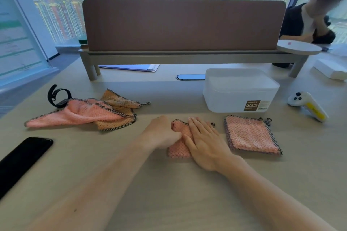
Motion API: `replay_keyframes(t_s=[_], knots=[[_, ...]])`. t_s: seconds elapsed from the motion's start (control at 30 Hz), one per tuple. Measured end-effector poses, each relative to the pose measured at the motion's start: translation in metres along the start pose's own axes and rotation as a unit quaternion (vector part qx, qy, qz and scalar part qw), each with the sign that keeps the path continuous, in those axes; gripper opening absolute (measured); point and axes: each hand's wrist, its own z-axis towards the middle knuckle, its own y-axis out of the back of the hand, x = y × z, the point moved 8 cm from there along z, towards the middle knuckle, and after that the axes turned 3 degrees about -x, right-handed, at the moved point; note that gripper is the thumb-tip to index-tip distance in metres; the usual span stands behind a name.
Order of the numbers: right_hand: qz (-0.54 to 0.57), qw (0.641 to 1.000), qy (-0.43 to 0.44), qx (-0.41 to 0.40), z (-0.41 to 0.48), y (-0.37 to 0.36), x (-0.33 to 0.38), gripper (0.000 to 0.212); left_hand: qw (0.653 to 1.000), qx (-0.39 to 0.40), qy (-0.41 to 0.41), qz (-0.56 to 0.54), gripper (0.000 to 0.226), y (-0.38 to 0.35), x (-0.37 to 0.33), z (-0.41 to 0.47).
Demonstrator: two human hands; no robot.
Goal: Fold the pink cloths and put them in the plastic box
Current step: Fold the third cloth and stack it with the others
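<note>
A pink cloth (178,149), partly folded, lies on the table in front of me. My left hand (162,134) pinches its left edge with curled fingers. My right hand (204,141) lies flat on top of it, fingers spread, pressing it down. To the right lies a folded pink cloth (251,135), a neat square with a checked border. At the left an unfolded pink cloth (78,113) is crumpled on an orange cloth (117,106). The translucent plastic box (238,90) stands behind the folded cloth, open at the top; nothing shows inside it.
A black phone (22,159) lies near the left front edge. A black strap (57,96) sits behind the crumpled cloths. A white and yellow controller (309,106) lies right of the box. A desk divider (184,26) spans the back; another person sits beyond it at the right.
</note>
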Motion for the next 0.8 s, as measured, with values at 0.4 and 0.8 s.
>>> replay_keyframes(t_s=[0.4, 0.8], knots=[[0.023, 1.0, -0.011, 0.011, -0.005, 0.007, 0.002, 0.065, 0.982, -0.002, -0.107, -0.153, 0.057, -0.01, -0.008, -0.011], [0.689, 0.691, -0.135, -0.173, -0.03, 0.062, -0.045, 0.076, 0.963, 0.021, -0.139, -0.231, 0.038, 0.088, -0.094, -0.009]])
